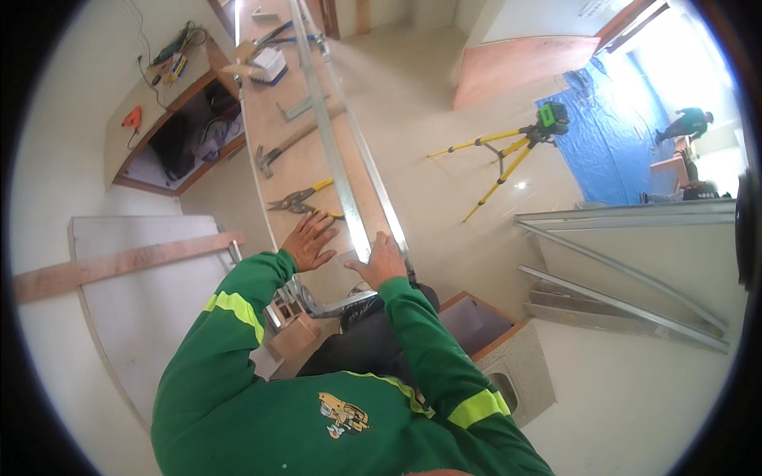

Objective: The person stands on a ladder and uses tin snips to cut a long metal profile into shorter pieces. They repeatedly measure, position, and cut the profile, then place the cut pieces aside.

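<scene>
Fingers of the left hand [309, 240] were spread and empty beside yellow-handled snips [295, 201], mid-frame; those of the right hand [382, 263] were parted by the metal strip [334, 151], any grip unclear. It ran up the desk [298, 170] to the top edge.

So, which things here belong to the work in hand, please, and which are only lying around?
Seemingly in the work:
metal strip, with the right hand at its near end
yellow-handled snips, beside the left hand
wooden board beneath strip and snips

Apparently just around:
orange tool, far left
standing yellow tripod
blue sheet
</scene>
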A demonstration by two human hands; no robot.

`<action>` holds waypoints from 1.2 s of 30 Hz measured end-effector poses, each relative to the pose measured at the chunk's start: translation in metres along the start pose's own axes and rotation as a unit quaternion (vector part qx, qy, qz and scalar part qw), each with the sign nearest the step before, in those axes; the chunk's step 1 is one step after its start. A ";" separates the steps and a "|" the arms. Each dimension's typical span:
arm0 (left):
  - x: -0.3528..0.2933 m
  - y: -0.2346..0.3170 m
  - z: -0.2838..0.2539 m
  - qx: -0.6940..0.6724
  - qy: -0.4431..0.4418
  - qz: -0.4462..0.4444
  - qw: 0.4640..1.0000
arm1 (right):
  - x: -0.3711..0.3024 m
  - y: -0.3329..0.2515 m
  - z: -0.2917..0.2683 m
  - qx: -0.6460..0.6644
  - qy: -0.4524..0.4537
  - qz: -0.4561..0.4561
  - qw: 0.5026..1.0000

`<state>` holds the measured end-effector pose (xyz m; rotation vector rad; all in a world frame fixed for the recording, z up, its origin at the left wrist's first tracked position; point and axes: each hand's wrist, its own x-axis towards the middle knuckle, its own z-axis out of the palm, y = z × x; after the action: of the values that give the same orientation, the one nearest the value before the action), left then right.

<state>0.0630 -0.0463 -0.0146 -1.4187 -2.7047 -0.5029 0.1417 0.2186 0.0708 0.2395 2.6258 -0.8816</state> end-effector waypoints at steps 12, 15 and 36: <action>-0.021 0.015 0.009 -0.027 0.037 -0.175 0.984 | 0.014 -0.004 -0.002 0.060 -0.039 0.006 0.997; -0.018 0.013 0.005 -0.040 0.041 -0.171 0.984 | 0.007 -0.014 -0.031 0.055 -0.030 0.001 0.998; -0.027 -0.004 0.017 -0.073 -0.028 -0.164 0.983 | -0.133 -0.159 -0.392 -0.055 -0.033 0.082 0.995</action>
<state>0.0776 -0.0643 -0.0370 -1.0259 -3.0201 -0.7009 0.1115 0.3260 0.4996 0.3834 2.5417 -0.6756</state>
